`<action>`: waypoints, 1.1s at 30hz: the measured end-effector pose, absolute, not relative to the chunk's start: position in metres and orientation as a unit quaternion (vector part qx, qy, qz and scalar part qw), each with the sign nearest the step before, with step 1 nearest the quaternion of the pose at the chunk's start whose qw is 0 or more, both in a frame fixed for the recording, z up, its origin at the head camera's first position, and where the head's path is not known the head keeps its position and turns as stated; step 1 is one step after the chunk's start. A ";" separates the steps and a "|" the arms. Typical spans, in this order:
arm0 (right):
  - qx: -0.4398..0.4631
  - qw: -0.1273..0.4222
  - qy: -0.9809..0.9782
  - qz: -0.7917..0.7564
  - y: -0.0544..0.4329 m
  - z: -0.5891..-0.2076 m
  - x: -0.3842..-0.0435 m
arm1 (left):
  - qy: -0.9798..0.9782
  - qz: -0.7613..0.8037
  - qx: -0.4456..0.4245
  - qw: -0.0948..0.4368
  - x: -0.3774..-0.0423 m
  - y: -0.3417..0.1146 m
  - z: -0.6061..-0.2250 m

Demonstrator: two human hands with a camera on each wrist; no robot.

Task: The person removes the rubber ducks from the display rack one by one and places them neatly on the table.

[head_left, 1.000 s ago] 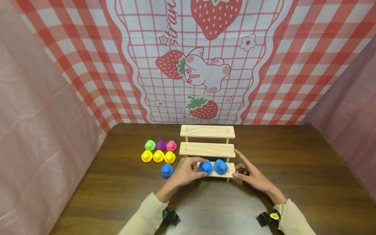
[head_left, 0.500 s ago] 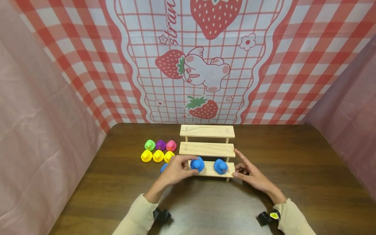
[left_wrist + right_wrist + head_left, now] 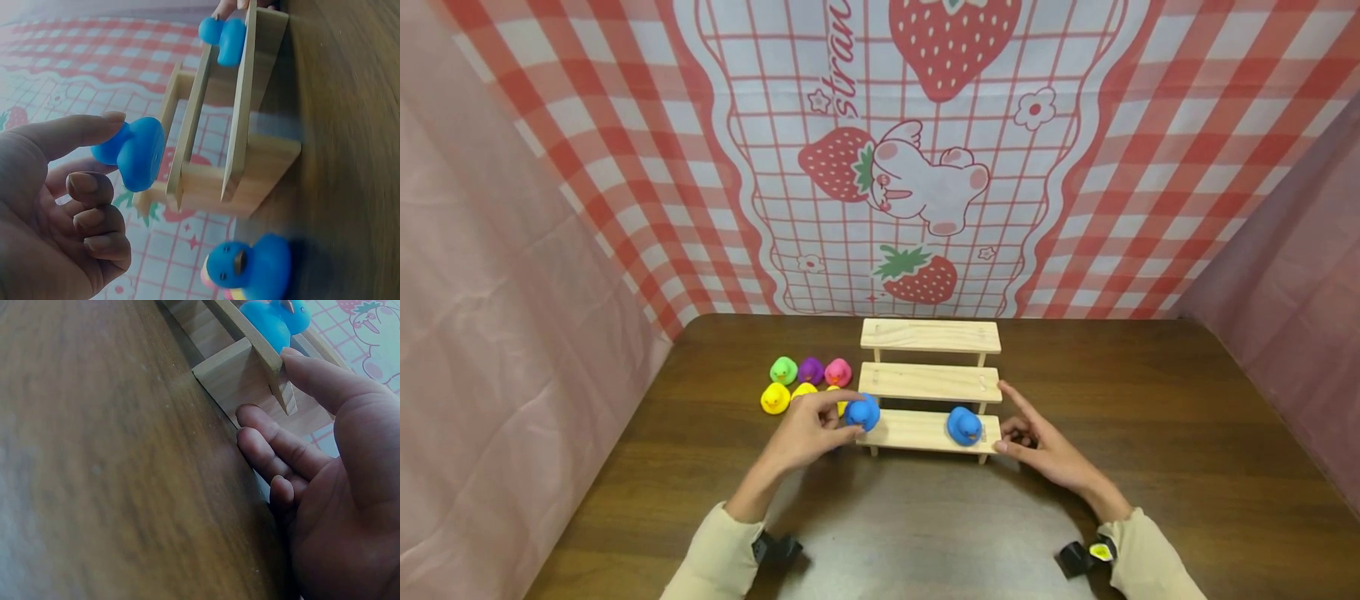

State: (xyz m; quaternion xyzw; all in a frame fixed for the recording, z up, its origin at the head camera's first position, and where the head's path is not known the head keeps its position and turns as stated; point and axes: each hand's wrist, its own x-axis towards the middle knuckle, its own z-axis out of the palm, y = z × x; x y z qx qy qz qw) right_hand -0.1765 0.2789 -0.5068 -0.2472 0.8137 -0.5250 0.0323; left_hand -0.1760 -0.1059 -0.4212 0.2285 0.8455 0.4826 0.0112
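My left hand (image 3: 803, 429) pinches a blue rubber duck (image 3: 862, 412) between thumb and forefinger. In the left wrist view that duck (image 3: 142, 155) is held up off the wooden planks, its flat base showing. A three-tier wooden stand (image 3: 928, 381) is at the middle of the table. Another blue duck (image 3: 964, 426) sits on the right part of its lowest tier. My right hand (image 3: 1047, 450) touches the stand's right end with the thumb on the lowest tier and the forefinger stretched to the middle tier. A third blue duck (image 3: 256, 269), on the table, is hidden by my left hand in the head view.
Left of the stand, green (image 3: 783, 371), purple (image 3: 810, 371) and pink ducks (image 3: 838, 372) stand in a row. Yellow ducks (image 3: 775, 398) line up in front of them, partly covered by my left hand. A strawberry-print cloth (image 3: 925, 167) hangs behind the brown table (image 3: 1150, 433).
My left hand has carried the blue duck leftward from beside the other blue duck to the left end of the lowest tier. The right hand has stayed at the stand.
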 end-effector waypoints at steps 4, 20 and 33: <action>-0.249 0.031 0.813 -0.526 0.279 -0.508 -0.177 | 0.849 0.482 0.217 0.007 -0.175 -0.116 -0.421; -0.247 0.032 0.815 -0.524 0.279 -0.507 -0.176 | 0.861 0.482 0.160 -0.015 -0.177 -0.159 -0.428; -0.246 0.032 0.814 -0.525 0.279 -0.508 -0.177 | 0.877 0.467 0.115 0.006 -0.182 -0.181 -0.442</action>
